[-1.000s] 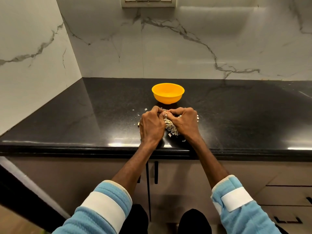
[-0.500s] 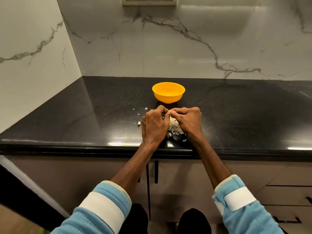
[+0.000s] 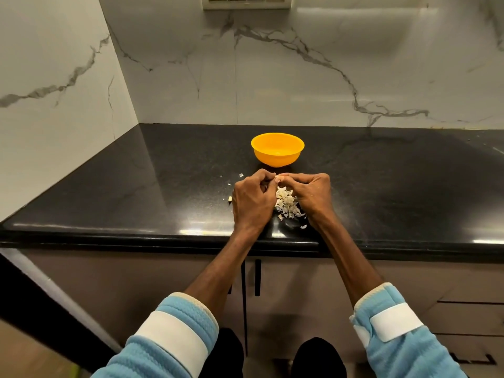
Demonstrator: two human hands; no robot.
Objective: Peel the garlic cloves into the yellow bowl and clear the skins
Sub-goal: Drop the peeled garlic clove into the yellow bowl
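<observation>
We are pinching a garlic clove (image 3: 278,179) with the curled fingertips of our left hand (image 3: 252,197), just in front of the yellow bowl (image 3: 277,150). Below the clove, loose skins (image 3: 286,204) are lying heaped on the counter (image 3: 163,192). Our right hand (image 3: 311,195) is gripping the clove's other end. We are judging the clove small, firm and slippery once bare, and its skin papery and best taken at the tip.
</observation>
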